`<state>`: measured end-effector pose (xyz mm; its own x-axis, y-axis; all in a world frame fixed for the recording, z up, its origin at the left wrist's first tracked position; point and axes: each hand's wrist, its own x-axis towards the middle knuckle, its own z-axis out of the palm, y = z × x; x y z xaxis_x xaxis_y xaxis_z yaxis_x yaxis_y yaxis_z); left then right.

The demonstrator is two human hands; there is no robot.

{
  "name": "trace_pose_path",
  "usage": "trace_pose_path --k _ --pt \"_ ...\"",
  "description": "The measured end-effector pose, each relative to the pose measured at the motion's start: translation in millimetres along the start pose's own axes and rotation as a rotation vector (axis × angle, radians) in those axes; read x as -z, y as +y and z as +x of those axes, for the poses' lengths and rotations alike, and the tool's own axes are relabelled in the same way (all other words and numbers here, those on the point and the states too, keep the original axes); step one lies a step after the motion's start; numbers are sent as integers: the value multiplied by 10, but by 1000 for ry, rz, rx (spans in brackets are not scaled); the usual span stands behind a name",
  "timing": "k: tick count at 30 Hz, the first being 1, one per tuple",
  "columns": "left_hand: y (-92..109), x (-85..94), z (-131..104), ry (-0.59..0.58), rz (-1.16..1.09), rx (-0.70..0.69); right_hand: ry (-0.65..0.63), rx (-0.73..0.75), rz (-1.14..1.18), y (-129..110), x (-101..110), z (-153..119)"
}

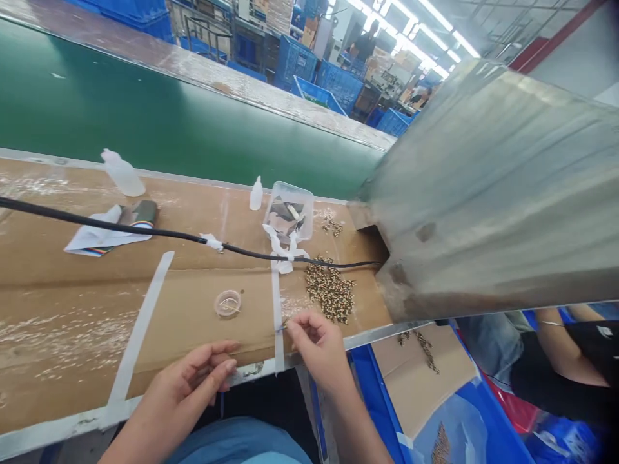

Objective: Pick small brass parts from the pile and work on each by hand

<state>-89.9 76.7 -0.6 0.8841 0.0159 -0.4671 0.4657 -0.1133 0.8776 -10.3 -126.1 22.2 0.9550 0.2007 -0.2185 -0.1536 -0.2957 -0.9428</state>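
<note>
My left hand (pixel 196 383) hovers at the table's front edge, thumb and fingertips brought together; whatever lies between them is too small to make out. Thumb and index finger of my right hand (pixel 316 348) pinch a tiny object at the tape strip (pixel 277 296), its kind unclear. Just beyond that hand spreads a pile of small brass-and-dark metal parts (pixel 331 290). A small round clear dish (pixel 227 303) with a thin pale stick in it sits on the cardboard-covered table (pixel 193 322), between and beyond my hands.
A black cable (pixel 164 232) crosses the table into a big metal housing (pixel 483 193) at right. Behind it stand a clear plastic box (pixel 290 209), a small bottle (pixel 256 194) and a larger bottle (pixel 124 175). A green conveyor belt (pixel 193 129) runs beyond. Another person's arm (pixel 561 348) shows at right.
</note>
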Motion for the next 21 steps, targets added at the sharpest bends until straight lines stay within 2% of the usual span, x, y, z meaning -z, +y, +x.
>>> trace_pose_path --k 3,5,7,10,13,18,21 --pt "-33 41 10 35 -39 1 134 -57 20 46 301 17" --pt "-43 43 4 42 -88 -2 140 -74 -13 76 413 8" --pt "-45 32 1 48 -112 -29 113 -76 -37 104 429 4" --pt "-34 15 -8 48 -127 -61 41 -70 -43 116 296 2" --pt "7 2 -48 44 -122 -82 -84 -39 -48 75 52 -27" --pt "58 -39 -117 -17 -202 -126 -231 117 -141 -36 -343 -109" --pt "42 -54 -116 -3 -219 -146 -260 199 -217 -75 -450 -146"
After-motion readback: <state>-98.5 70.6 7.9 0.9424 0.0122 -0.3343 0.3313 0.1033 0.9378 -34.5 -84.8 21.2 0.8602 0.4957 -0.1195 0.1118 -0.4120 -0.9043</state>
